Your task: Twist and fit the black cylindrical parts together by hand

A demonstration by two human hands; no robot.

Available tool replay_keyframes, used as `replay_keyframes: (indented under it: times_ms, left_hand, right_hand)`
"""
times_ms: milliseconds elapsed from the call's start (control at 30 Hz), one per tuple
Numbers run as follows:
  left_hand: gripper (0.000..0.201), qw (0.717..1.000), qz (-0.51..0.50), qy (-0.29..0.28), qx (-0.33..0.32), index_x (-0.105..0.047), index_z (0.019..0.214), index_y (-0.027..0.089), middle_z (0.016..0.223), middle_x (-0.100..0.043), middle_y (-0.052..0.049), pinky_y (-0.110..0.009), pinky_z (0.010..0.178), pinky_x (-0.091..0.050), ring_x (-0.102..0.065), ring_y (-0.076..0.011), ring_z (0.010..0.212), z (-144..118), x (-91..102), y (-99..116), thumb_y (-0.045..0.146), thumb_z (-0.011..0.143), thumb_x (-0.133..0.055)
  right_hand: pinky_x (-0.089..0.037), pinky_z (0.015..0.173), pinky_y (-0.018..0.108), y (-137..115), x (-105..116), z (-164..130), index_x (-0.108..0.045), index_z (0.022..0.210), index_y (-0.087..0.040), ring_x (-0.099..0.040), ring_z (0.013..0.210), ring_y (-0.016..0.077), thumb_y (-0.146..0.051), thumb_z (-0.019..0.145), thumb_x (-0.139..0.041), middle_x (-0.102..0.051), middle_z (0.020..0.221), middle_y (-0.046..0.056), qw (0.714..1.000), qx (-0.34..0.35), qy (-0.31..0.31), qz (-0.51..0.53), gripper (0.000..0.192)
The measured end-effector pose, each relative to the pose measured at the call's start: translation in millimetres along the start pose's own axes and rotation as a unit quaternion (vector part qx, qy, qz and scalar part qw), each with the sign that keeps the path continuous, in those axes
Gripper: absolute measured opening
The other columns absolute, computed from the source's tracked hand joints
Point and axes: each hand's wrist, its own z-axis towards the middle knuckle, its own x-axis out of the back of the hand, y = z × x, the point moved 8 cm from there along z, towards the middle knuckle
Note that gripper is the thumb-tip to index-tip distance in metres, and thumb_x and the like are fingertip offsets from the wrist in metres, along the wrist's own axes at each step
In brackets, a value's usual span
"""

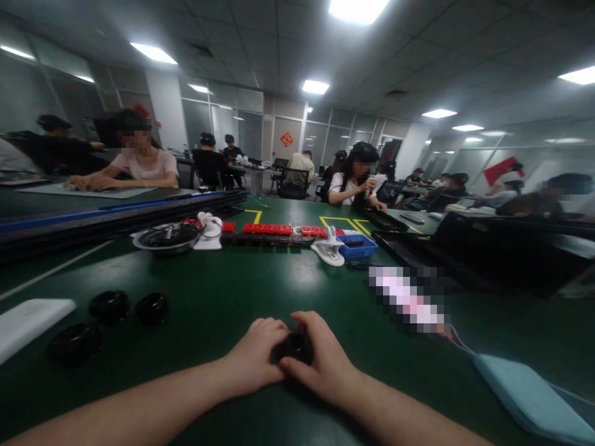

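Between my two hands, low in the middle of the head view, is a small black round part; its exact kind does not show. My left hand closes on its left side, fingertips partly hidden behind it. My right hand curls round the right side, thumb in front and fingers over the back. The hands cover much of the part. Several similar glossy black round parts, among them one at the front, one behind it and one to the right, rest on the green table.
Farther back lie a metal bowl of dark pieces, red strips, a white clip and a blue tray. A white slab is at left; a light-blue pouch at right. People sit at tables beyond.
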Motion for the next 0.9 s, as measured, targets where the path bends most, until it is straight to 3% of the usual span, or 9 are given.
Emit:
replay_keyframes:
  times_ms: [133, 233, 400, 500, 633, 900]
  left_hand:
    - [0.023, 1.000, -0.012, -0.017, 0.010, -0.054, 0.088, 0.020, 0.091, -0.057, -0.001, -0.032, 0.078, -0.037, -0.049, -0.0206, 0.086, 0, 0.1, 1, 0.021, 0.065, -0.058]
    - [0.027, 0.999, -0.015, -0.024, 0.018, -0.054, 0.091, 0.021, 0.095, -0.057, -0.002, -0.034, 0.081, -0.037, -0.049, -0.0219, 0.090, 0, 1.3, 2, 0.019, 0.064, -0.057]
    - [0.021, 1.000, -0.017, -0.017, 0.016, -0.056, 0.085, 0.019, 0.094, -0.057, -0.002, -0.033, 0.079, -0.037, -0.049, -0.0215, 0.088, 0, 1.5, 2, 0.018, 0.064, -0.058]
    - [0.025, 1.000, -0.010, -0.009, 0.016, -0.055, 0.089, 0.019, 0.093, -0.057, -0.002, -0.032, 0.078, -0.037, -0.049, -0.0212, 0.087, 0, 0.6, 0, 0.019, 0.064, -0.058]
    - [0.025, 1.000, -0.011, -0.014, 0.016, -0.056, 0.089, 0.020, 0.095, -0.057, -0.002, -0.033, 0.080, -0.037, -0.049, -0.0217, 0.089, 0, -0.5, -1, 0.020, 0.065, -0.059]
    - [0.027, 1.000, -0.014, -0.015, 0.009, -0.055, 0.091, 0.021, 0.094, -0.057, -0.001, -0.032, 0.079, -0.037, -0.049, -0.0210, 0.088, 0, -0.9, 0, 0.024, 0.065, -0.062]
  right_hand:
    - [-0.043, 0.084, 0.034, -6, 2, -1, -0.042, 0.111, -0.019, -0.051, 0.093, 0.0187, -0.014, 0.069, -0.057, -0.052, 0.102, 0.006, 0.999, 0.028, 0.007, 0.024, 0.044]
    - [-0.041, 0.088, 0.035, -11, 1, -2, -0.041, 0.113, -0.018, -0.049, 0.099, 0.0197, -0.012, 0.067, -0.055, -0.051, 0.108, 0.007, 0.999, 0.047, -0.005, 0.026, 0.049]
    - [-0.042, 0.087, 0.036, -4, -1, -1, -0.042, 0.114, -0.017, -0.050, 0.098, 0.0207, -0.019, 0.067, -0.061, -0.052, 0.106, 0.008, 1.000, 0.009, -0.021, 0.005, 0.050]
    - [-0.043, 0.086, 0.034, -7, 0, -1, -0.044, 0.111, -0.018, -0.051, 0.096, 0.0189, -0.016, 0.070, -0.057, -0.054, 0.104, 0.007, 0.999, 0.027, -0.015, 0.023, 0.043]
    - [-0.040, 0.089, 0.037, -12, 2, -2, -0.039, 0.117, -0.018, -0.050, 0.102, 0.0203, -0.010, 0.067, -0.052, -0.051, 0.112, 0.008, 0.998, 0.044, -0.014, 0.031, 0.053]
    - [-0.041, 0.087, 0.040, 3, -1, 1, -0.041, 0.117, -0.017, -0.049, 0.100, 0.0230, -0.024, 0.064, -0.067, -0.051, 0.107, 0.009, 0.999, -0.034, -0.015, 0.001, 0.060]
